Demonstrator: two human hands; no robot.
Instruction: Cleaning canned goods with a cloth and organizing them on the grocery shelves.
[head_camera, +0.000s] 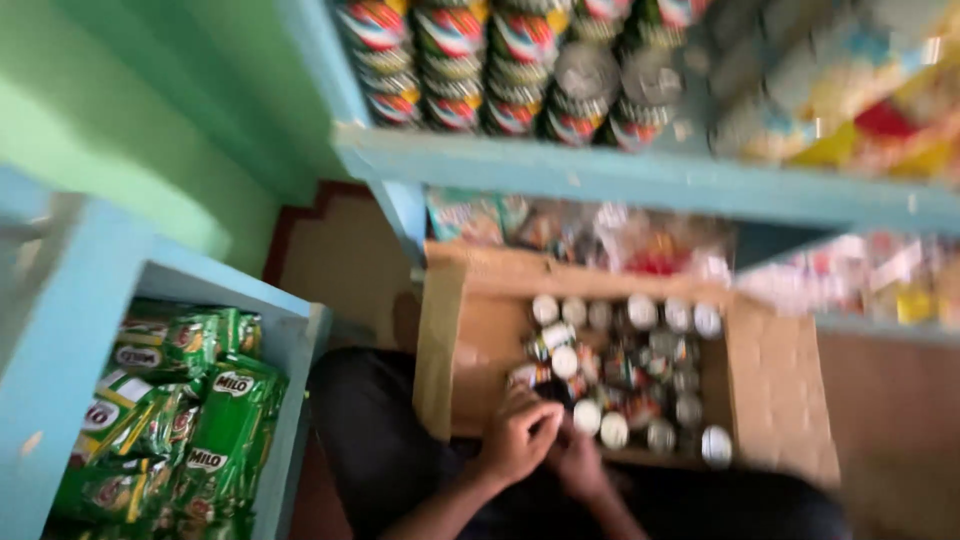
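The picture is blurred by motion. An open cardboard box (440, 340) sits on my lap, holding several small tins with pale lids (640, 312). Both hands are at the box's near edge. My left hand (520, 435) has its fingers curled over the nearest tins. My right hand (582, 465) lies just beside and partly under it. What either hand grips is hidden by the fingers and the blur.
A pale blue shelf board (640, 175) runs above the box, with stacked striped tins (520, 60) on it and coloured packets (850, 90) to the right. Bagged goods (600, 235) lie underneath. At the left, a blue shelf unit (60, 340) holds green sachet packs (215, 420).
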